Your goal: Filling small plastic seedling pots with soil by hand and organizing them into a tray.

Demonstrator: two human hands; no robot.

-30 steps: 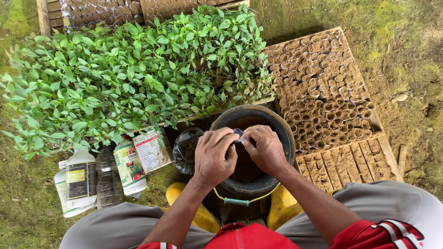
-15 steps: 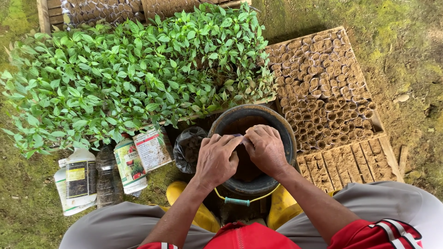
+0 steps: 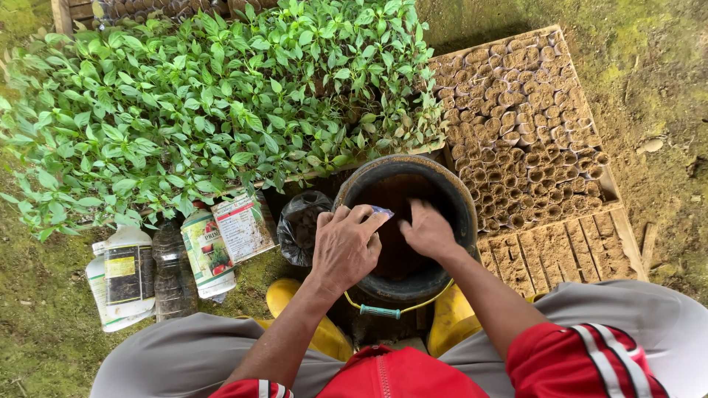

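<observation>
My left hand (image 3: 345, 247) is over the near left rim of a black bucket (image 3: 457, 199) and pinches a small pale blue packet (image 3: 382, 212) between thumb and fingers. My right hand (image 3: 428, 232) hovers inside the bucket's mouth just right of the packet, fingers loosely curled and blurred, holding nothing that I can see. The bucket's inside is dark and brown. It stands between my yellow boots (image 3: 451, 324), and a yellow handle with a green grip (image 3: 380, 312) hangs at its front.
A dense tray of green seedlings (image 3: 214, 110) fills the far left. A wooden crate of soil-filled paper pots (image 3: 527, 133) lies to the right. Plastic bottles and labelled containers (image 3: 177, 254) and a black bag (image 3: 302, 225) lie left of the bucket on mossy ground.
Both hands were together on the packet over the bucket. Now they have come apart: the left keeps the packet and the right has moved off to the right.
</observation>
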